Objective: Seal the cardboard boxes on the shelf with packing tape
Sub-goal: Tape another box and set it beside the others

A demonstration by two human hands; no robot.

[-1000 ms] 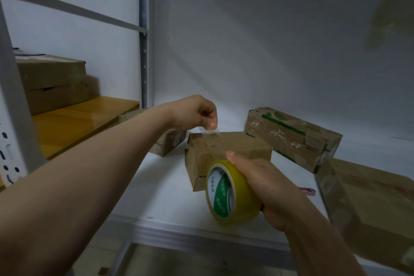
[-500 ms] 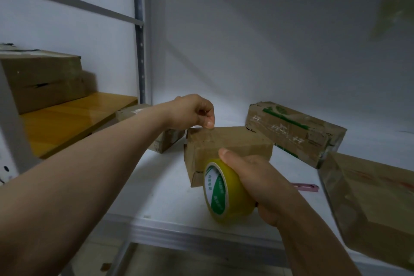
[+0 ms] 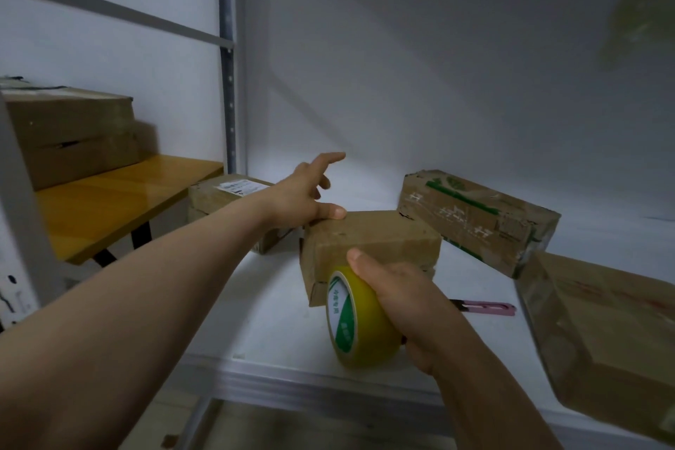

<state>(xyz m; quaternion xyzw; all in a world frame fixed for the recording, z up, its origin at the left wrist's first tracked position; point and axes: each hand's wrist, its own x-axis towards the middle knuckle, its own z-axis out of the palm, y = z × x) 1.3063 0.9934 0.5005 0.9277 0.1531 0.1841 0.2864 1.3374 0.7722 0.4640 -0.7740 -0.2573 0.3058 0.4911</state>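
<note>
head view — right grip (image 3: 411, 298) wraps tape roll (image 3: 361, 334).

The left hand (image 3: 305, 194) reaches over the white shelf (image 3: 263, 307), thumb resting on the far left corner of a small box (image 3: 376, 239), forefinger stretched out. The right hand (image 3: 405, 303) grips a yellow tape roll (image 3: 359, 329) against that box's near side. Behind it lie a labelled box (image 3: 226, 194) and a green-printed box (image 3: 475, 219); a bigger box (image 3: 606, 343) sits at right. A pink cutter (image 3: 487, 308) lies between. A wooden board (image 3: 109, 201) at left carries stacked boxes (image 3: 73, 135).
</note>
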